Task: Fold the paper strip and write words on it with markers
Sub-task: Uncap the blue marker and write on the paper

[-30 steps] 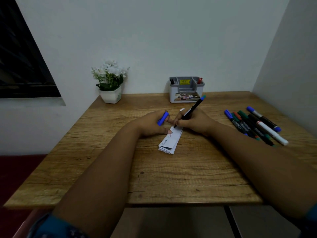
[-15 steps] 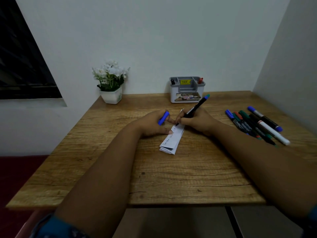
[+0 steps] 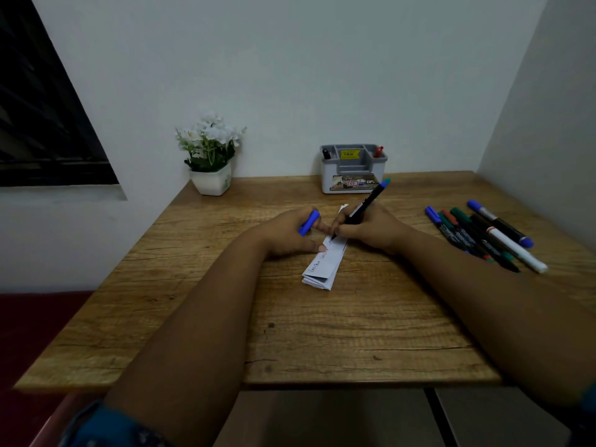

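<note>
Wooden desk [image 3: 290, 333] in a white corner, folded paper strip [image 3: 325, 262] lying mid-table. My left hand [image 3: 290, 233] pins its edge while gripping a blue cap [image 3: 309, 222]. My right hand [image 3: 371, 227] holds a black marker [image 3: 361, 208], tip on the paper, spare markers [image 3: 483, 235] lying off to the right.

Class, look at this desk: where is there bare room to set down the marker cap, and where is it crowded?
Free: the near wood of the table between the forearms, below the folded paper strip; also the left side in front of the flower pot. Crowded: the right edge, where loose markers lie, and around both hands.
</note>
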